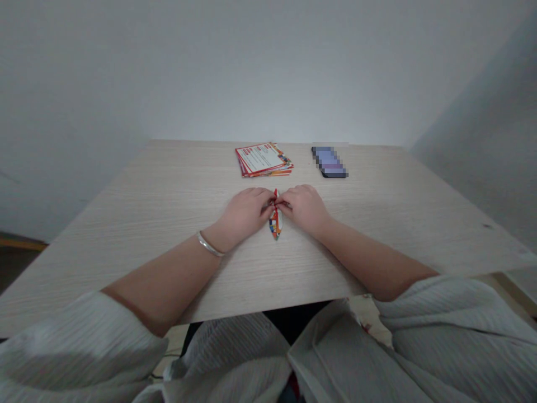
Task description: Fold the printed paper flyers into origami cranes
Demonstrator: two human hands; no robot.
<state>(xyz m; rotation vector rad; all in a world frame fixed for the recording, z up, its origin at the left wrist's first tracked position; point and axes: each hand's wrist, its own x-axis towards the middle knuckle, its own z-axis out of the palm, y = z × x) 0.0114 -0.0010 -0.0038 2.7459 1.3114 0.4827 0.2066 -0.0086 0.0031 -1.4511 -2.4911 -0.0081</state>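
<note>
A small folded paper [276,223], narrow and pointed at both ends, lies on the table between my hands. Its print is red, white, blue and orange. My left hand [250,210] pinches its left side near the middle, with a silver bracelet [210,245] on that wrist. From the other side, my right hand [305,207] has its fingertips closed on the paper's right side. Both sets of fingertips almost meet over it and hide part of the fold.
Beyond my hands lies a stack of printed paper sheets [260,159] with red borders. To its right a phone [330,162] rests with its screen blurred out. The pale wooden table [138,224] reaches back to a plain wall.
</note>
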